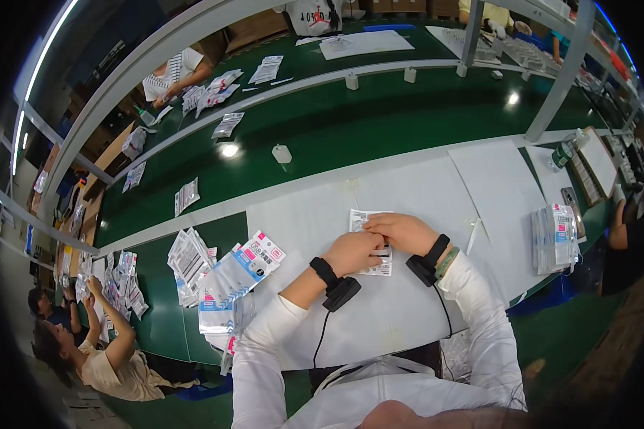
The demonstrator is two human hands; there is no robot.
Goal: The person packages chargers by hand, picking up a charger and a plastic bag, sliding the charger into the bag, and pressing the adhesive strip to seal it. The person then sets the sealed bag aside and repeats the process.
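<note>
A white printed packet (381, 267) lies on the white-covered worktop in front of me, text side up, its middle hidden by my hands. My left hand (353, 252) is closed on it from the left, fingers bent and pointing right. From the right, my right hand (402, 232) reaches over its upper part, fingers bent and pressed together against it, the tips close to my left hand. Left of my left forearm is a loose pile of pink, blue and white packets (232, 277), with more white-backed packets (190, 263) behind it.
Clear-bagged packets (553, 238) stand in a stack at the right, near a phone (572, 204) and a bottle (562, 156). A green conveyor (322, 136) beyond carries packets and a small white charger (282, 154). Metal posts (562, 79) rise there. Co-workers (107, 350) sit left and across.
</note>
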